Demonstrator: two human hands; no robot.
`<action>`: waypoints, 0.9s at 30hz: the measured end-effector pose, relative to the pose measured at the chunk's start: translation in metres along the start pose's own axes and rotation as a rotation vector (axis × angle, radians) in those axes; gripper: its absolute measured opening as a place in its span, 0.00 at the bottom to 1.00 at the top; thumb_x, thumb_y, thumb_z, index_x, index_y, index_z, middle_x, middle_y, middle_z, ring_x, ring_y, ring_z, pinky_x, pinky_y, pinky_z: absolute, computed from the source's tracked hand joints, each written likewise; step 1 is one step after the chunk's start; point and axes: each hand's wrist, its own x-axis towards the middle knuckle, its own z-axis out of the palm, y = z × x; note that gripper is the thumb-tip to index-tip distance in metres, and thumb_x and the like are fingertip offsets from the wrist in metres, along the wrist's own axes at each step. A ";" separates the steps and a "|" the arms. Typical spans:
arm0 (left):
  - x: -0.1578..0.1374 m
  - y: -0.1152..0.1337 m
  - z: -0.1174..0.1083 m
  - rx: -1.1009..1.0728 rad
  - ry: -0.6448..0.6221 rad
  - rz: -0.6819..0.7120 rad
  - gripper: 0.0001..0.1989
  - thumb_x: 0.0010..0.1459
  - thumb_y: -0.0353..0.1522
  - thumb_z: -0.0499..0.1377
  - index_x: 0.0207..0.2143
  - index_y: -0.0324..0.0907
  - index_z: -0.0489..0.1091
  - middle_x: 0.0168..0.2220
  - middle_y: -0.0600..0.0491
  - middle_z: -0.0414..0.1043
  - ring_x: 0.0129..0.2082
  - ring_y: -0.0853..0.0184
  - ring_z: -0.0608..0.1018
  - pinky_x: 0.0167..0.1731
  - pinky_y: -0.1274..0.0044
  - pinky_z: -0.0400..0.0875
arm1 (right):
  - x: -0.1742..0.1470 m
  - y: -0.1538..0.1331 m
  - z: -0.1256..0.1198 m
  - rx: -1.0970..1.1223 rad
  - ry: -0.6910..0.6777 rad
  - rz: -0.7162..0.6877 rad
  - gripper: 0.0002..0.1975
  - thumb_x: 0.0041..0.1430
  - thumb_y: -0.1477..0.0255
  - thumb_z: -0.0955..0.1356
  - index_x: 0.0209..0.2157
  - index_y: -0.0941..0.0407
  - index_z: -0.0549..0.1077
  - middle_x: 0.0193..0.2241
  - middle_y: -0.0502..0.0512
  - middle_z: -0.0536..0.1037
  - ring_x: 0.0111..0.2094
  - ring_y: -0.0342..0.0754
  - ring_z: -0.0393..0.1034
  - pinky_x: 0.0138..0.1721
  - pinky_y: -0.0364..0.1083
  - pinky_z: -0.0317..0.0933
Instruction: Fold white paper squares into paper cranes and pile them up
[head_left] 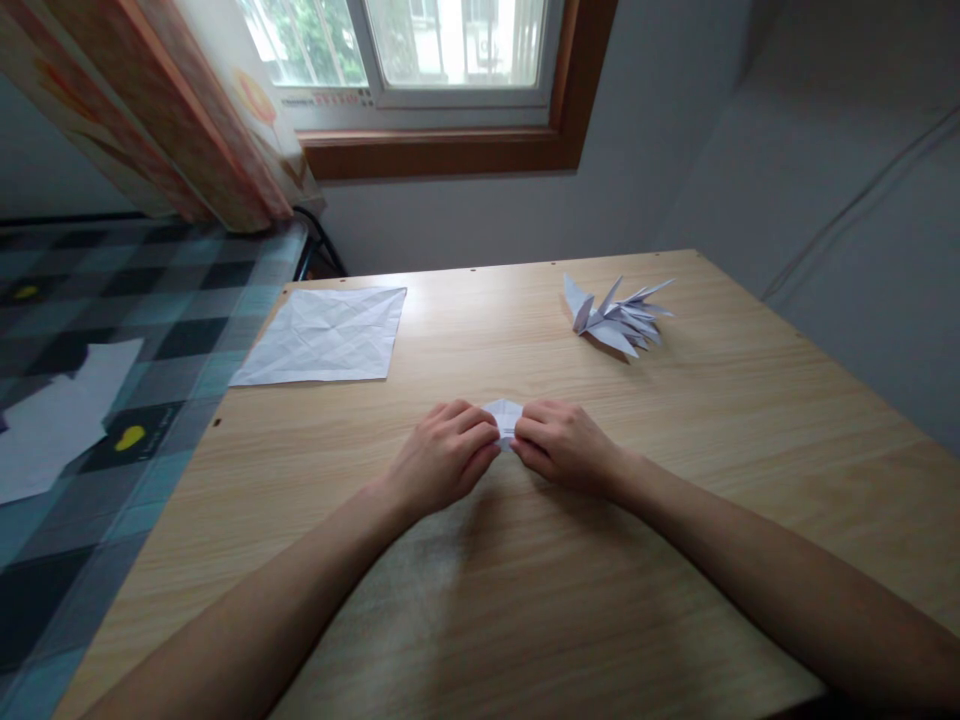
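Left hand (450,452) and right hand (564,440) pinch opposite ends of the paper (505,411), well in from the far edge of the surface (750,390), apparently shaping a fold that calls for even fingertip pressure next.

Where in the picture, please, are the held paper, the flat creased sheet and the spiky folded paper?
Held paper (505,415): head view, on its uncovered middle.
Flat creased sheet (324,335): head view, on the middle of its face.
Spiky folded paper (613,333): head view, on a flap near its middle.
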 end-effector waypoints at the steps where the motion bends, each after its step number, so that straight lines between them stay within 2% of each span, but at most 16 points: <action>1: 0.000 0.000 0.000 0.001 -0.002 -0.001 0.07 0.65 0.32 0.54 0.36 0.42 0.71 0.40 0.51 0.76 0.40 0.64 0.74 0.43 0.71 0.67 | 0.000 0.000 0.000 0.007 0.003 0.005 0.10 0.65 0.71 0.64 0.29 0.57 0.71 0.29 0.55 0.74 0.32 0.48 0.66 0.34 0.46 0.55; 6: 0.000 0.001 -0.001 0.004 -0.005 -0.030 0.07 0.65 0.32 0.54 0.38 0.41 0.71 0.38 0.49 0.76 0.39 0.63 0.74 0.42 0.71 0.68 | 0.000 0.001 0.001 0.069 0.016 0.029 0.08 0.64 0.72 0.64 0.29 0.56 0.69 0.29 0.55 0.74 0.32 0.48 0.66 0.34 0.46 0.56; 12: 0.000 0.000 -0.001 -0.008 -0.012 -0.029 0.08 0.65 0.32 0.53 0.39 0.42 0.72 0.39 0.50 0.76 0.39 0.64 0.74 0.42 0.71 0.68 | -0.001 0.001 0.000 0.203 0.060 0.101 0.02 0.61 0.75 0.66 0.36 0.56 0.68 0.31 0.54 0.74 0.33 0.49 0.67 0.35 0.45 0.58; 17: -0.002 -0.002 0.000 -0.016 0.019 -0.008 0.10 0.65 0.31 0.54 0.41 0.46 0.76 0.41 0.51 0.76 0.40 0.64 0.73 0.43 0.71 0.68 | 0.001 -0.003 0.000 0.158 0.052 0.086 0.06 0.60 0.79 0.63 0.36 0.56 0.70 0.35 0.57 0.75 0.38 0.51 0.67 0.40 0.48 0.61; 21: -0.003 -0.002 0.002 0.013 0.017 -0.005 0.11 0.64 0.30 0.55 0.41 0.47 0.77 0.42 0.51 0.76 0.41 0.63 0.73 0.44 0.70 0.68 | 0.001 -0.003 0.000 0.100 0.068 0.146 0.17 0.58 0.78 0.65 0.50 0.60 0.69 0.50 0.66 0.72 0.51 0.58 0.63 0.51 0.56 0.60; 23: -0.003 -0.002 0.002 0.028 0.007 -0.012 0.10 0.63 0.29 0.55 0.41 0.46 0.77 0.44 0.50 0.76 0.43 0.62 0.73 0.45 0.69 0.68 | 0.001 -0.002 0.001 0.081 0.054 0.176 0.21 0.59 0.76 0.65 0.55 0.62 0.67 0.55 0.69 0.69 0.55 0.60 0.61 0.54 0.58 0.59; 27: -0.003 0.000 0.001 0.032 -0.018 -0.002 0.10 0.62 0.29 0.56 0.42 0.45 0.76 0.47 0.50 0.76 0.46 0.61 0.73 0.46 0.68 0.67 | 0.001 0.000 0.002 0.080 0.024 0.165 0.18 0.61 0.75 0.64 0.52 0.61 0.70 0.55 0.67 0.70 0.56 0.59 0.61 0.55 0.58 0.58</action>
